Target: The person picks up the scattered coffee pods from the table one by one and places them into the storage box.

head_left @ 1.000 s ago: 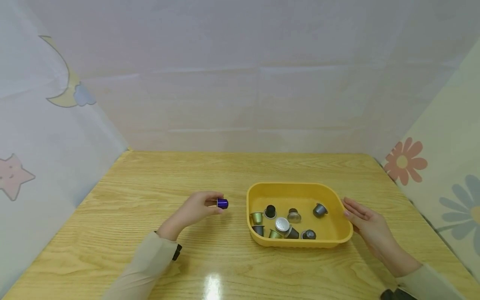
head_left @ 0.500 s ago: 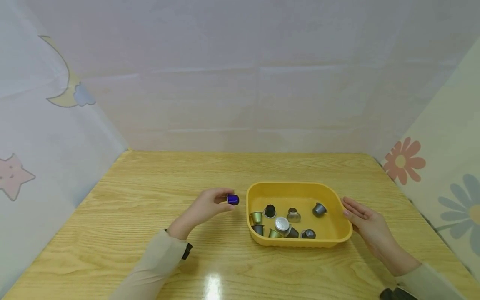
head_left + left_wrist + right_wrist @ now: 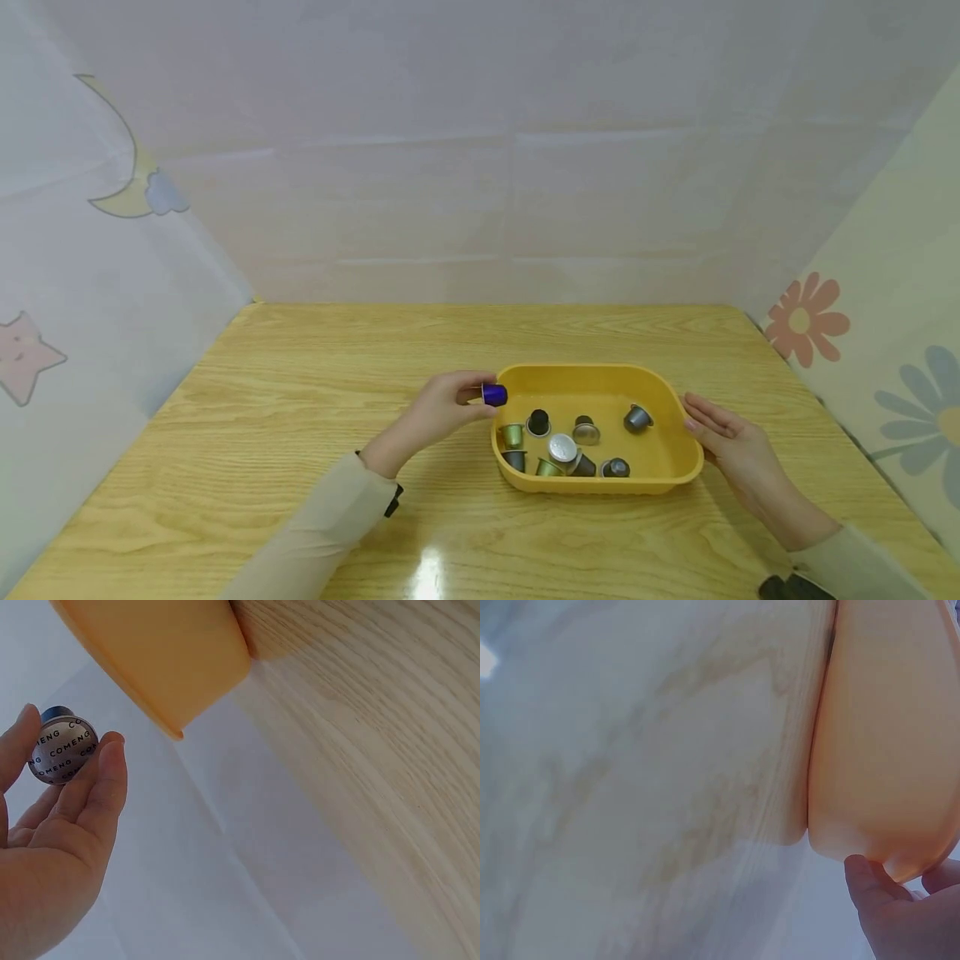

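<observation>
My left hand (image 3: 442,408) pinches a purple coffee capsule (image 3: 494,394) between thumb and fingers. In the head view the capsule overlaps the left rim of a yellow plastic tub (image 3: 600,486). The left wrist view shows the capsule's silver lid (image 3: 63,750), printed with lettering, facing the camera. My right hand (image 3: 738,446) rests against the tub's right end, fingers mostly straight, fingertips at the outer wall and rim. In the right wrist view its fingertips (image 3: 859,874) touch the tub's outside. Several capsules lie in the tub, among them a green one (image 3: 512,435) and a dark grey one (image 3: 637,418).
The tub stands on a wood-grain table (image 3: 300,350), right of centre. A pale sheet wall (image 3: 420,200) rises behind the far edge. Side walls carry a moon (image 3: 133,196) on the left and a red flower (image 3: 804,321) on the right.
My left hand has carried the purple capsule to the right and slightly away from me, from over the table to the tub's left rim. The right hand and tub have stayed almost still.
</observation>
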### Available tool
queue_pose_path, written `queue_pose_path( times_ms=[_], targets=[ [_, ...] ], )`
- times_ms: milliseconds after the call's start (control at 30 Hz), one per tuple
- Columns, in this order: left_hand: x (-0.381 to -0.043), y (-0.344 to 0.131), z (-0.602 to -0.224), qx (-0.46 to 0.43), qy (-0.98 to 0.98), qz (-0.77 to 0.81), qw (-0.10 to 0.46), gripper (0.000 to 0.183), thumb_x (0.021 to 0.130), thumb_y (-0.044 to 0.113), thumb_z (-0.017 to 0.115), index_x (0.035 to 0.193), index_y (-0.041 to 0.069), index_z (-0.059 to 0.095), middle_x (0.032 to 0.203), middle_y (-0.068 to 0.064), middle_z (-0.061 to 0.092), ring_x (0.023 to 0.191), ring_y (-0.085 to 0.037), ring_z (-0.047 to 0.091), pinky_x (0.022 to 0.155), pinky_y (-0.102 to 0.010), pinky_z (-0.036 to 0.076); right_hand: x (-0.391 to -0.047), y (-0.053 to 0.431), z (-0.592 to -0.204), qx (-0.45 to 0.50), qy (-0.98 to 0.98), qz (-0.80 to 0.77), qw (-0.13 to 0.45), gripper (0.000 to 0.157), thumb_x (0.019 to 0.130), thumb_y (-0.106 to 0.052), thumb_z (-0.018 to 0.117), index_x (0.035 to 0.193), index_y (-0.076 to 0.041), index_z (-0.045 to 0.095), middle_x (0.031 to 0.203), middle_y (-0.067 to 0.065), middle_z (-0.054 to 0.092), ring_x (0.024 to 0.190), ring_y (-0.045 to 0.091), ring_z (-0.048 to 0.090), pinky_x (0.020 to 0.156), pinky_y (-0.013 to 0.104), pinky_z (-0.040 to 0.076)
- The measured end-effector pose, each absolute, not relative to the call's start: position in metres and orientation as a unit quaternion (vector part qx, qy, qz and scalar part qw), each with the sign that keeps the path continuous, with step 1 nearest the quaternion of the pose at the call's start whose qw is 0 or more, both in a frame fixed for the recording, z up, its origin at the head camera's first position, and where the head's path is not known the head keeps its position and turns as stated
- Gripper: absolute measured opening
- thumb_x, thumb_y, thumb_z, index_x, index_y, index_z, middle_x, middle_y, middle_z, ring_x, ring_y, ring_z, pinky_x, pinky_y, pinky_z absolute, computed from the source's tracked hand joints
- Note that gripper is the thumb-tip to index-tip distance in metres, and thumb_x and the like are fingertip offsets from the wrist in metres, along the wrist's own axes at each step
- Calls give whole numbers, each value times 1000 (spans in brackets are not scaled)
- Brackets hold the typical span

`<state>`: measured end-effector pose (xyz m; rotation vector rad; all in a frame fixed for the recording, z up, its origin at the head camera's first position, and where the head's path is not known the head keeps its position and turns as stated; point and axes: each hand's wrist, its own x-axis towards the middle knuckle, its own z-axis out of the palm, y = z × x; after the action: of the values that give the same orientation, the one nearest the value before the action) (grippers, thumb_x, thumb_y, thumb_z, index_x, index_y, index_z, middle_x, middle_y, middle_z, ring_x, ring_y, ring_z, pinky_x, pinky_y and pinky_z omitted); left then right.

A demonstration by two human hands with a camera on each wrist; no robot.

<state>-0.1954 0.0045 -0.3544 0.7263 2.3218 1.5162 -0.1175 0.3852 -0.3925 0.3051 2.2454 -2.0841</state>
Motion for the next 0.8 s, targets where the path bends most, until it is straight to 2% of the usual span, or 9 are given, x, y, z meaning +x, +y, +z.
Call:
queue_pose_path(
  times_ms=[500, 800],
  targets=[
    [-196, 38, -350, 270, 814, 491, 154, 48, 88, 4, 71, 131, -10, 54, 127, -22, 59, 115, -33, 60, 89, -30, 53, -118, 384, -392, 99, 732, -674, 34, 74, 97, -23, 61, 149, 8, 18, 110, -32, 55, 95, -15, 57, 78, 13, 52],
    [-190, 57, -350, 268, 810, 491, 178, 48, 89, 8, 71, 133, -4, 56, 127, -16, 61, 115, -28, 60, 89, -30, 53, -118, 385, -391, 96, 749, -655, 35, 72, 98, -24, 60, 149, 8, 19, 116, -30, 53, 95, -16, 56, 78, 13, 52]
  ],
)
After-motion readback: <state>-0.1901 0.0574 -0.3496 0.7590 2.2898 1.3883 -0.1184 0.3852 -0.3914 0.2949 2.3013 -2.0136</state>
